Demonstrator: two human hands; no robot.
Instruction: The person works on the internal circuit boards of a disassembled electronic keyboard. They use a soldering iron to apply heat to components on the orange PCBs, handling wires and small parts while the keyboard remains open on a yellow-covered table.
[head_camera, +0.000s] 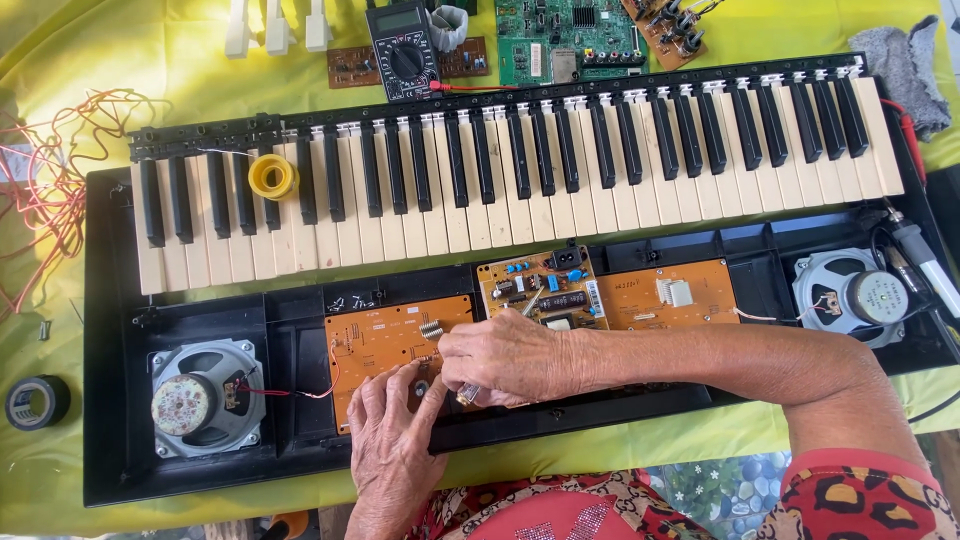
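Opened electronic keyboard (110, 300) lies flat on a yellow-green cloth (100, 60), lid off so the boards are reachable. Right hand (515, 358) is closed around a small tool with a clear handle, fingers curled tight; the tip is hidden, apparently on the left orange circuit board (385, 340). Left hand (390, 440) at 6 o'clock of that board, fingers pressed together flat on it, likely steadying it. Left speaker (200, 398) at 9 o'clock, red wire to the board. Yellow solder spool (272, 176) parked on the keys at 11 o'clock; multimeter (402, 50) at 12.
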